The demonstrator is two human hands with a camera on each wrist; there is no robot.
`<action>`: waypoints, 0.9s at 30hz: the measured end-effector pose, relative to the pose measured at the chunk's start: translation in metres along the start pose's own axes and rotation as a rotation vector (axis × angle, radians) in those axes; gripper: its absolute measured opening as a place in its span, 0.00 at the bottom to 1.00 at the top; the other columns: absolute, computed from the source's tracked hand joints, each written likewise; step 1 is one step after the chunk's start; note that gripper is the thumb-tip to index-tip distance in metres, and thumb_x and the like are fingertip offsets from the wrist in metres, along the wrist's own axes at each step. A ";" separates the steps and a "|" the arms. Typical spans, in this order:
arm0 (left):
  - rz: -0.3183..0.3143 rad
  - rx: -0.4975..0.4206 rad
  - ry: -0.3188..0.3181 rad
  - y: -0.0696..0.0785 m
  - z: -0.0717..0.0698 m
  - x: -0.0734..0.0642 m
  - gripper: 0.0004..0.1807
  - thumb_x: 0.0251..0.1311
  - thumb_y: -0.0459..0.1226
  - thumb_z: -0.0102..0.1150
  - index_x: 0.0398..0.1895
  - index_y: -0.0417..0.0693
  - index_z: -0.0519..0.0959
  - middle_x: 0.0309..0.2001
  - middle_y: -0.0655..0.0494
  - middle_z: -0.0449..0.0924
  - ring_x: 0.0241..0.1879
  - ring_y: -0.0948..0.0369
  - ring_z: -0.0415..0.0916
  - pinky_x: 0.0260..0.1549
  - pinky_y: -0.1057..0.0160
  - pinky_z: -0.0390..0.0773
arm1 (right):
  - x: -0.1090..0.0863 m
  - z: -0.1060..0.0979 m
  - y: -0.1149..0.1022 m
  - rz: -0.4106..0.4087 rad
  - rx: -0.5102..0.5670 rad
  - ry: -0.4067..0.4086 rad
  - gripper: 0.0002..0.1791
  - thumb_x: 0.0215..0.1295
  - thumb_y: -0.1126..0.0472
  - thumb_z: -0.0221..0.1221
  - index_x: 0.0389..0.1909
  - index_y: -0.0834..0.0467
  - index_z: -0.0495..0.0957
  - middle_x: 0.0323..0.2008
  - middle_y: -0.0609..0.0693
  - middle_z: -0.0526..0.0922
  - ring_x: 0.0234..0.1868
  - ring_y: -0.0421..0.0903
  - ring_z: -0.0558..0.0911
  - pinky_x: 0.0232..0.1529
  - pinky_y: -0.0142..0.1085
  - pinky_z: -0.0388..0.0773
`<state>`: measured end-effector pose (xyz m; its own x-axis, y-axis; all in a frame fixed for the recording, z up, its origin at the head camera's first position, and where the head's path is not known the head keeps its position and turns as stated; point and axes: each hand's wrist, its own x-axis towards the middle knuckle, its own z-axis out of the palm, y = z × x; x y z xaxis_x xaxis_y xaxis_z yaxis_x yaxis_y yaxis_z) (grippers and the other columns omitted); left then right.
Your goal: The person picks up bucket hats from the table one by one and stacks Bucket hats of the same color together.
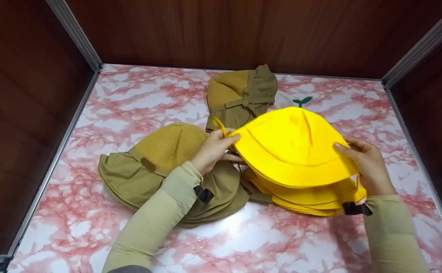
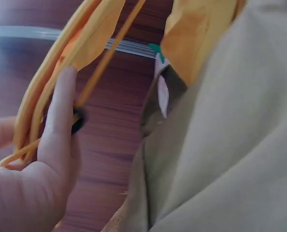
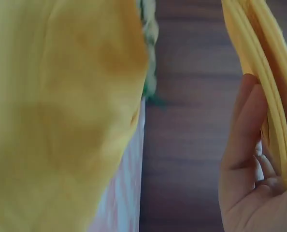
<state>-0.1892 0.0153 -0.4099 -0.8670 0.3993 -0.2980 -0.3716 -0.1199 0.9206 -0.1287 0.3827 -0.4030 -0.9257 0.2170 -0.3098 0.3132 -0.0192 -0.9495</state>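
Note:
A yellow bucket hat (image 1: 292, 132) with a green sprout on its crown is held up over a stack of yellow hats (image 1: 308, 203). My left hand (image 1: 214, 149) pinches its left brim, thumb on top; the left wrist view shows the doubled brim edge (image 2: 27, 116) and a thin yellow cord with a dark bead by the fingers. At the opposite side, my right hand (image 1: 372, 167) grips the brim, whose folded edge (image 3: 276, 106) shows in the right wrist view. Beneath my left forearm lie khaki hats (image 1: 171, 146), stacked, with mesh crowns and wide brims.
Another khaki hat (image 1: 228, 91) lies on its side near the back wall. Brown wood-grain panels (image 1: 205, 30) with metal edges enclose the red-and-white marbled table (image 1: 130, 98) at the back and both sides.

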 end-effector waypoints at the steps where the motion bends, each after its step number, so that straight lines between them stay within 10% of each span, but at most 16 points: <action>1: -0.010 0.033 -0.006 -0.002 0.002 0.002 0.18 0.73 0.34 0.49 0.61 0.34 0.72 0.52 0.42 0.76 0.46 0.53 0.81 0.36 0.56 0.87 | 0.001 -0.005 0.001 0.009 -0.062 0.005 0.11 0.60 0.54 0.69 0.43 0.44 0.81 0.35 0.37 0.84 0.33 0.35 0.83 0.37 0.24 0.83; 10: 0.003 0.339 -0.023 -0.021 0.025 0.013 0.19 0.67 0.30 0.58 0.60 0.37 0.74 0.41 0.48 0.70 0.28 0.57 0.83 0.33 0.55 0.87 | 0.005 -0.036 0.024 0.155 -0.521 -0.032 0.40 0.62 0.37 0.62 0.67 0.58 0.66 0.48 0.43 0.72 0.40 0.35 0.76 0.41 0.25 0.78; 27: -0.004 0.641 -0.006 -0.041 0.037 0.026 0.14 0.64 0.30 0.62 0.53 0.39 0.81 0.51 0.41 0.82 0.18 0.62 0.78 0.26 0.62 0.86 | 0.015 -0.045 0.053 0.295 -0.497 -0.028 0.40 0.63 0.44 0.65 0.66 0.63 0.62 0.59 0.55 0.65 0.51 0.47 0.70 0.42 0.22 0.75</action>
<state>-0.1844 0.0638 -0.4457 -0.8637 0.4038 -0.3016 -0.1006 0.4482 0.8882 -0.1165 0.4285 -0.4558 -0.7870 0.2462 -0.5657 0.6149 0.3872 -0.6870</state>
